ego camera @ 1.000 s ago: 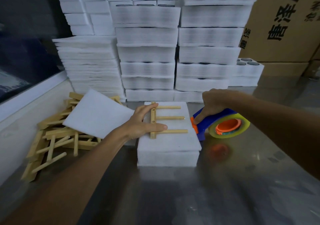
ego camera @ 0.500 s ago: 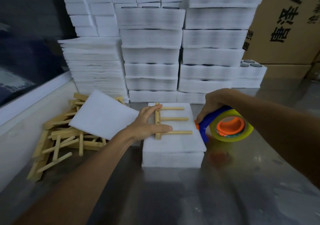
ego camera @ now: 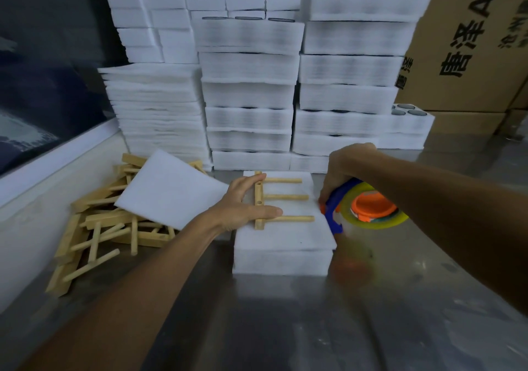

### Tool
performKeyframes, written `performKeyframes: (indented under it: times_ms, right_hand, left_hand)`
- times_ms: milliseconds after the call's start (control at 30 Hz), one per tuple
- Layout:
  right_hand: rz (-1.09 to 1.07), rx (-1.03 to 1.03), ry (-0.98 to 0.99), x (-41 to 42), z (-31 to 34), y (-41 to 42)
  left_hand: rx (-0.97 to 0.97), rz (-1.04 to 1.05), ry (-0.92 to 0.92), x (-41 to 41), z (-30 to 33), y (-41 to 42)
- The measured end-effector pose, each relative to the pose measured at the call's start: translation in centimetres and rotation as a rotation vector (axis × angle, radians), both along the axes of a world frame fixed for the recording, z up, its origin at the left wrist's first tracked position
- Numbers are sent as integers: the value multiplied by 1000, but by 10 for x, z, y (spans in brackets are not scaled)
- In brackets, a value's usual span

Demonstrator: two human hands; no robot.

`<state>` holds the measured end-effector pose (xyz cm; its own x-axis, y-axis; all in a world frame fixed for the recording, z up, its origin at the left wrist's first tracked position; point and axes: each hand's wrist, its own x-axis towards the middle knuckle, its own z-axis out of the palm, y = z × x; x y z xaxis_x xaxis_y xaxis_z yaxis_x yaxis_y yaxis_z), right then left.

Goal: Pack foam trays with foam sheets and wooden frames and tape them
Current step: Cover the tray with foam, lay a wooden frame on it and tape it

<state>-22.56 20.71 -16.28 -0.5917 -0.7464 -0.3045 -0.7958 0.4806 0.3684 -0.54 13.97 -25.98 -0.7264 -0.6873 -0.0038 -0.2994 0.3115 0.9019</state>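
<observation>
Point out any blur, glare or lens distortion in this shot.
Head view: dim overall; the tape dispenser in the right hand is motion-blurred; the steel table shows soft glare and a smeared orange reflection; wide-angle bending curves the foam stacks and cardboard boxes; the wooden frame under the left hand is fairly sharp.

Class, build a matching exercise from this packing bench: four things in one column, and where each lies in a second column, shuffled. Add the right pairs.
Things
1. wooden frame
2. tape dispenser
3. loose foam sheet
4. cardboard boxes

Places
A. on the pile of wooden frames
B. behind the foam stacks, far right
C. on the foam tray, under the left hand
D. at the tray's right edge, gripped by the right hand

Pairs: 1-C, 2-D, 3-A, 4-B
</observation>
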Motion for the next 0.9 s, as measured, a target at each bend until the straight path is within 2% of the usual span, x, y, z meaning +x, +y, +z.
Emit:
performKeyframes:
  times_ms: [267,633,900]
  right_hand:
    - [198,-239,304,9,-2,-1]
    - [83,-630,199,-49,-45,40]
    - [90,-783,214,-69,-90,80]
  left_hand:
    - [3,-11,3,0,-1,-1]
    - [36,-20,22,2,-3,-3]
    - [35,-13,23,1,-2,-3]
